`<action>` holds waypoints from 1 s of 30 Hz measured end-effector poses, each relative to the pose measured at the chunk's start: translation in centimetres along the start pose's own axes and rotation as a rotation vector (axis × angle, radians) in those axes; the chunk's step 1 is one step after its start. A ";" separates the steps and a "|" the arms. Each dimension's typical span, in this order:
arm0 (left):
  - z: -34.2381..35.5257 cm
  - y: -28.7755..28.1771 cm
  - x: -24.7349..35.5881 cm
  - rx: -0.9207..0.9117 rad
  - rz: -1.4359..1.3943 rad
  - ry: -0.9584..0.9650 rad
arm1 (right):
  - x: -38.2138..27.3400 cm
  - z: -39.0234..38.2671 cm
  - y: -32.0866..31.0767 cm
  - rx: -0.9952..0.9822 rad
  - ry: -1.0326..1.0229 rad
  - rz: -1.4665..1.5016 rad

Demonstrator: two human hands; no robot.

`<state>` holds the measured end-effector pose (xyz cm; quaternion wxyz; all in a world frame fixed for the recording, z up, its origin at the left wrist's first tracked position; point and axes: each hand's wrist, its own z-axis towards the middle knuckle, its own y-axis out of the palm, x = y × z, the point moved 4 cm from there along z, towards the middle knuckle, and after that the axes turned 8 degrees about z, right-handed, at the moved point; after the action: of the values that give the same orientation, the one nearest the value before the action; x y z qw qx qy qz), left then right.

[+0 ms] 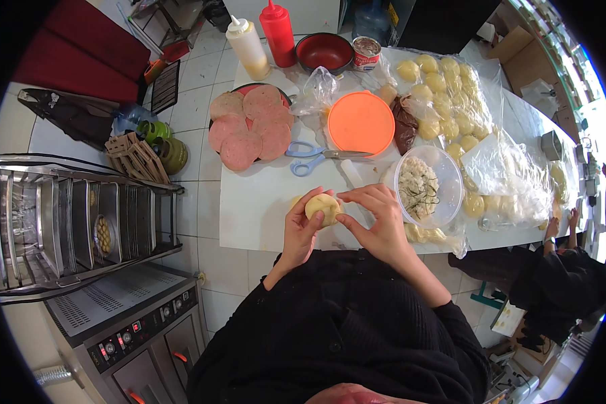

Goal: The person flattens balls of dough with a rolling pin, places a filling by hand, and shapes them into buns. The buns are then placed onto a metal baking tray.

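Note:
Over the near edge of the white table, my left hand point(301, 225) holds a round piece of pale yellow dough point(323, 207), fingers curled round its left side and thumb on top. The dough has a folded, dimpled surface. My right hand point(377, 219) is at its right edge, thumb and forefinger bent onto the rim in a pinch. A bit of pale dough shows just behind my left fingers. Farther off lie blue-handled scissors point(306, 158). To the right stands a clear tub point(455, 195) with a whitish shredded filling and dark strands.
Round slices of pink meat point(241, 149) lie on a dark plate at left. Beyond are an orange lid point(361, 122), squeeze bottles point(277, 34), a red-black bowl point(324, 54) and a can point(366, 54). Plastic-covered dough balls point(444, 84) fill the right side. Another person's hands point(552, 229) are far right.

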<state>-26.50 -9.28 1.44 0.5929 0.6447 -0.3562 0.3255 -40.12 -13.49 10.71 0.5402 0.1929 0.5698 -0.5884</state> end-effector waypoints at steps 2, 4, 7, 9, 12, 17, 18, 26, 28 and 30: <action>-0.1 0.4 0.0 -0.006 0.068 0.035 | 0.3 -0.5 0.2 0.068 0.085 0.024; -0.1 0.5 0.1 -0.014 0.137 0.071 | 1.2 -0.9 1.1 0.052 0.149 0.113; 0.0 1.0 0.2 -0.088 0.171 0.113 | 1.1 -1.0 0.9 0.114 0.013 -0.007; 0.0 1.4 0.4 -0.154 0.004 0.172 | 1.1 -0.9 0.8 0.127 -0.052 -0.025; 0.3 1.5 0.2 -0.150 -0.535 -0.191 | 0.8 -0.6 0.5 0.127 -0.169 -0.101; -0.2 -0.3 -0.8 -0.147 -0.245 -0.192 | -0.3 -0.7 0.1 0.185 -0.046 -0.133; -0.1 -0.4 -0.7 -0.155 -0.199 -0.144 | -0.2 -0.9 0.3 0.150 -0.051 -0.157; 0.3 0.3 0.0 -0.099 -0.233 -0.141 | 1.6 -0.5 0.9 0.132 -0.166 -0.193; 0.3 0.3 -0.2 -0.059 -0.378 -0.233 | 1.8 -0.2 0.4 0.096 -0.096 -0.066; 0.2 -0.1 -0.3 -0.027 -0.198 -0.133 | 1.2 0.0 0.3 0.084 -0.088 -0.032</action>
<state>-26.58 -9.49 1.11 0.6057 0.6890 -0.3336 0.2170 -40.25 -13.93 9.53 0.5468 0.1803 0.5232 -0.6283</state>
